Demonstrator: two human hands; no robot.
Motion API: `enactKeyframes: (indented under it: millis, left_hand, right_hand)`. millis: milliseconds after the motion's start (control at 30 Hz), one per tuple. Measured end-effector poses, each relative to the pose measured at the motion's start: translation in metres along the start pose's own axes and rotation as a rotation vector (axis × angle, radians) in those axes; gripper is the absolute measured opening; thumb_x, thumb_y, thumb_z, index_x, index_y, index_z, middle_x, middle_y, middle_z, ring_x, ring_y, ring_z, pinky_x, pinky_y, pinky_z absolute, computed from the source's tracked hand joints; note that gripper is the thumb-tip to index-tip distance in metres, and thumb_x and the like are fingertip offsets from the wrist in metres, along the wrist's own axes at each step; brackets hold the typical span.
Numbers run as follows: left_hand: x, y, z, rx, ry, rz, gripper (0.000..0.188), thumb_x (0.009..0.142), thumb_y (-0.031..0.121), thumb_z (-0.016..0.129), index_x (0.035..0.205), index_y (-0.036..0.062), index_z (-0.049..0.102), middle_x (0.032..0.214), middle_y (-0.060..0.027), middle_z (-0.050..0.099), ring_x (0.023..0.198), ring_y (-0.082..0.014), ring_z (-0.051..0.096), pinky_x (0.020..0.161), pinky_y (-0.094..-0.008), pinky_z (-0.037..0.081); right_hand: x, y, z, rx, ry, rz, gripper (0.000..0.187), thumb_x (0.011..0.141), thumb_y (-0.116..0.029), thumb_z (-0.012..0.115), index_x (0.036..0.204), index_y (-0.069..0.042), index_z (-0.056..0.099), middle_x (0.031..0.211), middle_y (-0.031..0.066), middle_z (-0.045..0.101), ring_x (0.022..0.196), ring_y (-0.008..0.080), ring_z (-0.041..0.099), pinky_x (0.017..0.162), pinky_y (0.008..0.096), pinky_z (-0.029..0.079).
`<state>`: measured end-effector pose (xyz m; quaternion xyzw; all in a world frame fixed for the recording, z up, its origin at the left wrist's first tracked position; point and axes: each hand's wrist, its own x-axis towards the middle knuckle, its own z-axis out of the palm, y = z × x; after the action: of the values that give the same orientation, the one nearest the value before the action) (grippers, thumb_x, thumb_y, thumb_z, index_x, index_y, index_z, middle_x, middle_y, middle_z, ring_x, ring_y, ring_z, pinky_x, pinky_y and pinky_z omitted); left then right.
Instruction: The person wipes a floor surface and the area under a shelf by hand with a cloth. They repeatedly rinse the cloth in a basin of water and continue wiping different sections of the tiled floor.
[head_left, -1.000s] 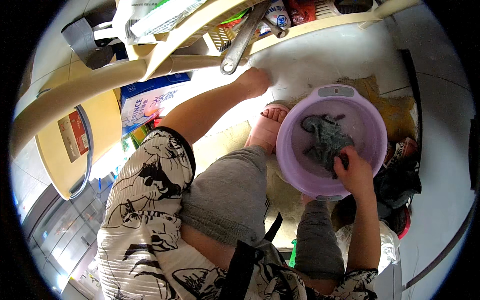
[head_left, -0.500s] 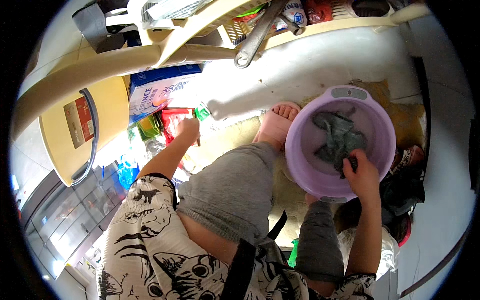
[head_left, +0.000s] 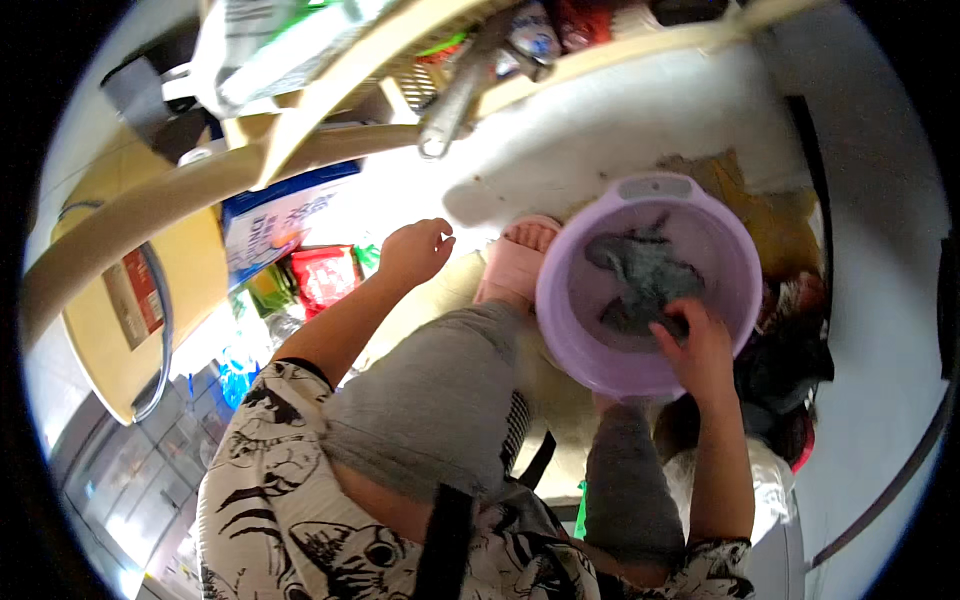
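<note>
A lilac plastic basin [head_left: 552,300] stands on the floor between my feet, with some water and a dark grey-green cloth [head_left: 648,272] lying crumpled in it. My right hand [head_left: 703,345] reaches over the near right rim. Its thumb and fingers pinch a darker edge of the cloth at the bottom. Left of the basin, my left hand [head_left: 416,252] hovers in the air beside my pink slipper [head_left: 500,258]. Its fingers are loosely bent and apart, and nothing shows in them. The nearest thing to its left is a red package [head_left: 325,278].
A cream rack [head_left: 200,185] runs across the top, with a metal handle [head_left: 450,118] sticking out. On the left stand a yellow bucket [head_left: 95,330] and a blue-white box [head_left: 270,225]. Dark bags [head_left: 785,375] lie right of the basin, near a wall.
My left hand has come away from the red package, moving right toward the slipper. My right hand stays at the cloth, its fingers slightly farther into the basin. The whole view has shifted somewhat.
</note>
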<state>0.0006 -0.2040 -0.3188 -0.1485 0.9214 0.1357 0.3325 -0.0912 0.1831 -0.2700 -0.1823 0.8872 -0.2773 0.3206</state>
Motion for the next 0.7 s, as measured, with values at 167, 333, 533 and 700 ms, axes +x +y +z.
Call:
enactKeyframes:
  millis: [167,333,533,700]
  left_hand:
    - [-0.002,0.013,0.021,-0.075,-0.077,0.097,0.018,0.082,0.025,0.051,0.089,0.0118,0.061,0.082,-0.0079,0.063,0.076,-0.0272,0.060,0.068,-0.0379,0.047]
    - [0.008,0.017,0.012,-0.082,-0.147,0.096,0.019,0.082,0.023,0.051,0.090,0.0115,0.062,0.085,-0.0081,0.064,0.078,-0.0262,0.061,0.069,-0.0365,0.048]
    - [0.001,0.020,0.006,-0.151,-0.166,0.080,0.021,0.084,0.022,0.052,0.094,0.0085,0.064,0.087,-0.0115,0.064,0.076,-0.0265,0.061,0.070,-0.0365,0.048]
    - [-0.003,0.040,0.000,-0.216,-0.192,0.066,0.020,0.084,0.022,0.053,0.093,0.0076,0.064,0.087,-0.0112,0.064,0.074,-0.0255,0.061,0.068,-0.0345,0.048]
  right_hand:
    - [0.016,0.030,0.001,-0.357,-0.175,0.054,0.026,0.074,-0.024,0.067,0.093,-0.011,0.057,0.086,0.0108,0.061,0.084,0.0320,0.057,0.071,0.0434,0.045]
    - [0.027,0.033,-0.017,0.087,-0.142,0.092,0.029,0.074,-0.024,0.068,0.095,-0.007,0.057,0.090,0.0121,0.062,0.088,0.0311,0.057,0.075,0.0404,0.046]
    - [0.121,0.049,-0.094,0.114,0.535,0.035,0.037,0.079,-0.029,0.064,0.108,-0.008,0.056,0.100,0.0126,0.061,0.098,0.0292,0.057,0.088,0.0373,0.042]
    - [0.227,0.138,-0.092,-0.309,0.607,0.150,0.032,0.082,-0.033,0.059,0.107,-0.012,0.057,0.103,0.0121,0.060,0.095,0.0317,0.056,0.084,0.0446,0.043]
